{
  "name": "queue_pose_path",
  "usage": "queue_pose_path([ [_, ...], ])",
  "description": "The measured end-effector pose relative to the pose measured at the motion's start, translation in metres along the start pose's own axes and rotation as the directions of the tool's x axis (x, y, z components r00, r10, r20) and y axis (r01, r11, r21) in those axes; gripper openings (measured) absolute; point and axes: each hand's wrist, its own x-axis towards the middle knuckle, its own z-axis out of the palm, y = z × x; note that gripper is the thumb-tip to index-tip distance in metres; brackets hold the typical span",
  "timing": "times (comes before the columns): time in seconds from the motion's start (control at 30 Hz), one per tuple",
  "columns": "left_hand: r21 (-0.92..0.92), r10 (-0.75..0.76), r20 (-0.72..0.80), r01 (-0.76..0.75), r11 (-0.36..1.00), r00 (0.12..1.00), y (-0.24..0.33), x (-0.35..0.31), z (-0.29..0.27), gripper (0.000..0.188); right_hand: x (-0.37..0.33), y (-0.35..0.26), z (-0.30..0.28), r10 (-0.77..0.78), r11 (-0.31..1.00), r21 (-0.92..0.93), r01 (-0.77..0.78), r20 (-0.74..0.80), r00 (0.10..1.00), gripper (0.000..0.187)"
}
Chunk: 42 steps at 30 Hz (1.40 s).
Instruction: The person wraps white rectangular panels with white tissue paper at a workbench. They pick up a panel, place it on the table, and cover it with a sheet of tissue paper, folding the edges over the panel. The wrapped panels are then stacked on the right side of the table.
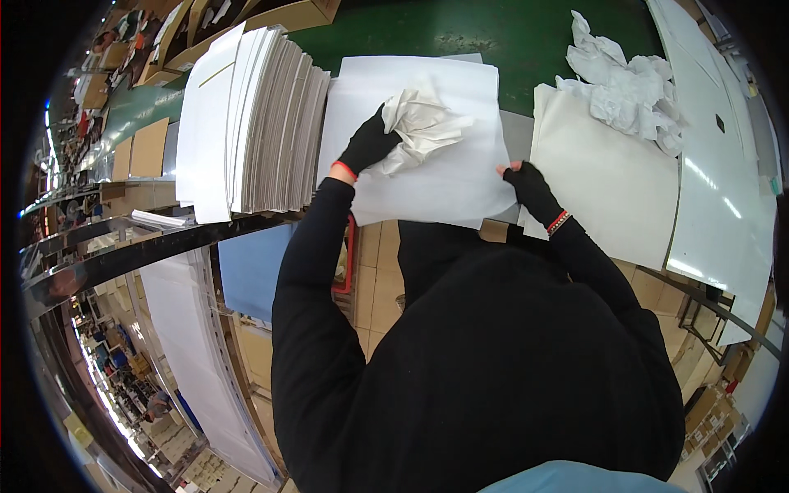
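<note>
My left hand (371, 145), in a black fingerless-looking glove with a red band at the wrist, is closed on a wad of crumpled white paper (423, 127). The wad rests on a large white sheet (362, 86) lying flat in front of me, with other sheet edges showing under it. At that sheet's right edge is my right hand (532, 189), gloved in black with bare fingertips. Its thumb and finger pinch the edge of the sheet.
A thick stack of white-faced boards (271, 123) stands left of the sheet. To the right lie cream sheets (608, 181) with crumpled white tissue paper (629, 86) on their far end. Beyond is a green tabletop (411, 29) with cardboard boxes (288, 15) at the far left.
</note>
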Motion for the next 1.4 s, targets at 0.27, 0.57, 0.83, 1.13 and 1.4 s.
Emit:
queue_pose_path([
  [0.27, 0.539, 0.013, 0.211, -0.128, 0.832, 0.977, 0.042, 0.004, 0.027, 0.056, -0.040, -0.045, -0.015, 0.066, 0.915, 0.347, -0.204, 0.370, 0.927, 0.038],
  [0.57, 0.530, 0.242, 0.102, -0.259, 0.808, 0.965, 0.064, -0.041, 0.068, 0.045, -0.060, -0.031, -0.020, -0.054, 0.818, 0.393, -0.420, 0.780, 0.624, 0.034],
  [0.83, 0.462, 0.315, 0.081, -0.316, 0.829, 0.946, 0.079, -0.078, 0.053, 0.066, -0.049, -0.044, -0.015, -0.241, 0.206, 0.714, -0.670, 0.700, 0.672, 0.043],
  [1.13, 0.196, -0.109, 0.319, 0.048, 0.979, 0.942, 0.054, -0.021, 0.038, 0.026, -0.061, -0.103, -0.024, -0.290, 0.953, 0.218, 0.210, 0.460, 0.839, 0.043],
  [1.4, 0.291, -0.130, 0.077, 0.102, 0.951, 0.989, 0.027, -0.022, 0.057, 0.035, -0.038, -0.079, 0.036, -0.613, 0.424, -0.412, 0.806, 0.525, 0.591, 0.088],
])
